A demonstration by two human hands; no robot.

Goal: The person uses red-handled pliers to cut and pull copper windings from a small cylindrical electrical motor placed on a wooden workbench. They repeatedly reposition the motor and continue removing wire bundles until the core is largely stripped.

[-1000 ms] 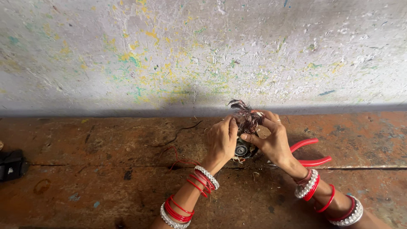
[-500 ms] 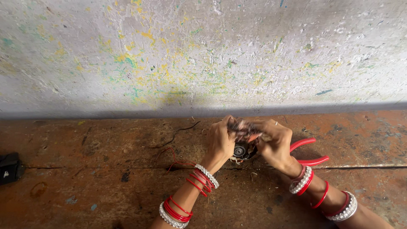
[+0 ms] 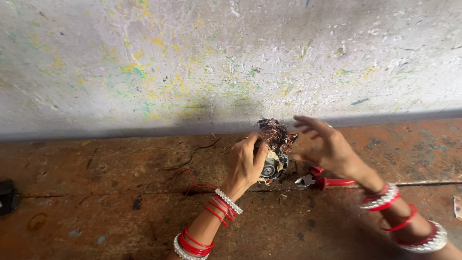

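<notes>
- A speckled wall rises behind the worn brown floor; red-handled cutters lie on the floor just beside the work.
- The small motor part rests on the floor near the wall, a tuft of copper wire sticking up from its top.
- By my judgement the step is stripping the winding; the next pull needs a firm pinch on the strands.
- The left hand clasps the part, fingers wrapped round its side.
- The right hand hovers beside the wire, fingers spread, grasping nothing.
</notes>
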